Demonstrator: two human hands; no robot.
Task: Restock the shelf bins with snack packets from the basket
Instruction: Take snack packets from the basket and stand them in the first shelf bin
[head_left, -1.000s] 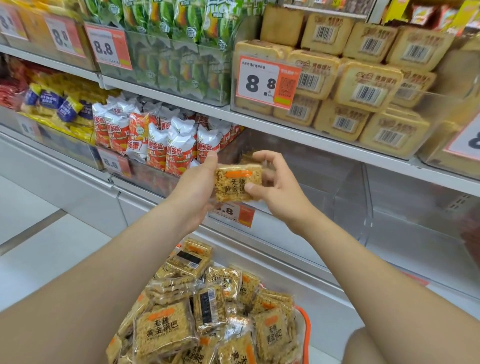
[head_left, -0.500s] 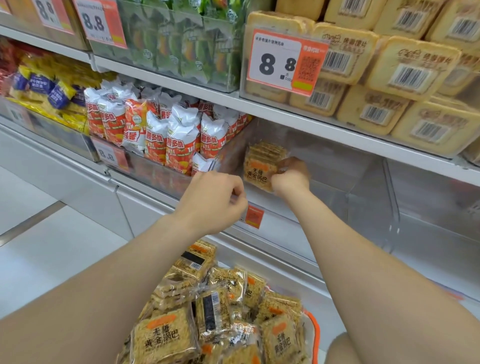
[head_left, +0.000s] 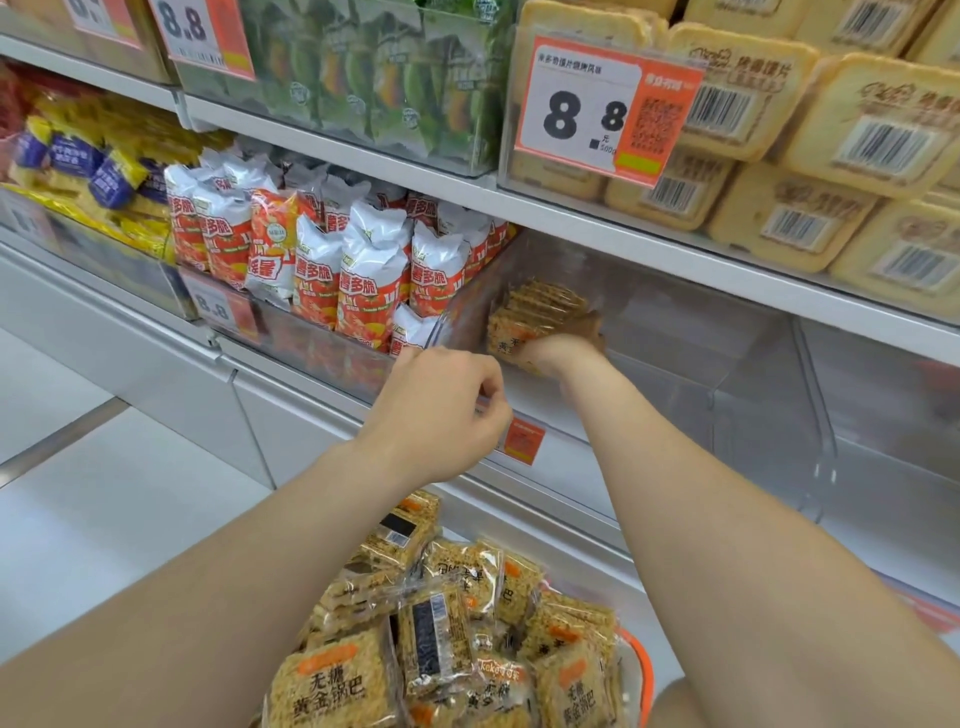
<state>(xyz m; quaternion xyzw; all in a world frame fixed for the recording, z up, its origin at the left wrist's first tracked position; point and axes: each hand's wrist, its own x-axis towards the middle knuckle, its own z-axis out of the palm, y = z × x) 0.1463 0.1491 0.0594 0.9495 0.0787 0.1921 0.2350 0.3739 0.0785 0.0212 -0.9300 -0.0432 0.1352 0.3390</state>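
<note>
1. I read this as a shop: a snack aisle.
2. White shelves (head_left: 571, 221) run left to right, fitted with clear bins (head_left: 753, 395).
3. Orange price tags (head_left: 605, 111) reading 8.8 hang on bin fronts.
4. Far upper right, barcoded packs (head_left: 878, 130) sit stacked; near me, a basket (head_left: 645, 670) rim.

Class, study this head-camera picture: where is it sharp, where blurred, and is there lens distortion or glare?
Head view: the large price tag reads sharply; the yellow packets far left are smeared; the snack packet in the right hand is soft; the shelf edge bows slightly from the wide lens; the clear bin wall shows pale reflections; light is even, shadows faint.
</note>
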